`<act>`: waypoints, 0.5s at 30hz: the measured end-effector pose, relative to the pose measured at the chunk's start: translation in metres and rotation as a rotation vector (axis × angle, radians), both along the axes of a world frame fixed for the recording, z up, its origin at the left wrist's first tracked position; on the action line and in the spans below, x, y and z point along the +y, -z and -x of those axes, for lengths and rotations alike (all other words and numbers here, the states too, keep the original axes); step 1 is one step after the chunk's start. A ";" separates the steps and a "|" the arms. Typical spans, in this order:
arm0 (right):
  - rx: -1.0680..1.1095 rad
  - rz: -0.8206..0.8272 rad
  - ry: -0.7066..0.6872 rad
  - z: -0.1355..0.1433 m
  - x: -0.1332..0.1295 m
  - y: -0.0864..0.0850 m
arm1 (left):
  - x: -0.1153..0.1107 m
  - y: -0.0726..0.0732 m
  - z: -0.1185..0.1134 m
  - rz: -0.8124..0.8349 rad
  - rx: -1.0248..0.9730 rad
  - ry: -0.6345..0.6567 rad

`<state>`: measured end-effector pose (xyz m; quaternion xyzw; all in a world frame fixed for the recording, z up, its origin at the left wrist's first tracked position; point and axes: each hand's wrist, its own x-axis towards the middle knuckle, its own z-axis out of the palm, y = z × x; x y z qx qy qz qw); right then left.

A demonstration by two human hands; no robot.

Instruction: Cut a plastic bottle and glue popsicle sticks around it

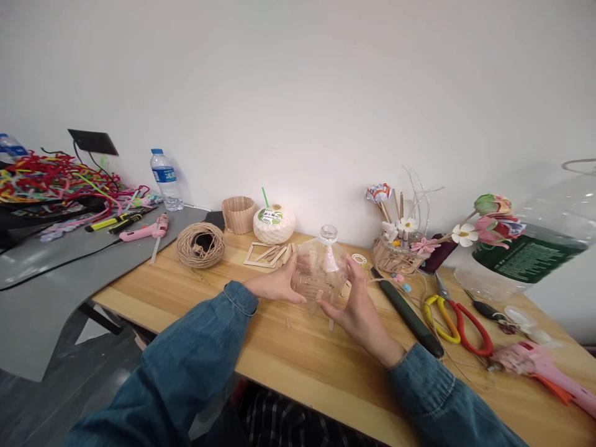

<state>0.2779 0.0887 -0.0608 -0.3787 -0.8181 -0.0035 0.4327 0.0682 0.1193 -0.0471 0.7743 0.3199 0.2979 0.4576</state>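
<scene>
A clear plastic bottle top [320, 267], domed with an open neck pointing up, is held between my two hands over the wooden table [288, 360]. My left hand [278, 282] wraps round its left side, thumb toward the front. My right hand [358, 310] grips its right side, with fingers behind and thumb at the front. Thin wooden sticks [275, 255] and a small wooden frame [251, 256] lie behind my left hand. A short stick [331, 324] shows beneath the bottle top, near my right thumb.
Twine [200, 245], a stick-covered cup [238, 215] and a wrapped coconut [274, 225] stand at the back left. To the right are a flower basket [398, 254], a dark green cutter [410, 313], scissors [459, 316], a pink glue gun [540, 366] and a large bottle [531, 251].
</scene>
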 end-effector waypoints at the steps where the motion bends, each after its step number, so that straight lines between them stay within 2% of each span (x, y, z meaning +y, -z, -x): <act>1: -0.012 -0.008 0.006 0.000 -0.001 -0.001 | 0.000 -0.001 0.000 -0.001 0.001 0.001; 5: -0.045 -0.082 0.048 -0.002 -0.009 -0.008 | -0.001 -0.002 -0.001 -0.014 0.019 0.003; 11: -0.284 -0.453 0.085 -0.017 -0.016 -0.009 | 0.000 0.001 -0.001 -0.017 0.019 0.009; 15: -0.390 -0.468 0.067 -0.023 -0.018 -0.009 | 0.000 0.001 -0.001 -0.015 0.023 0.002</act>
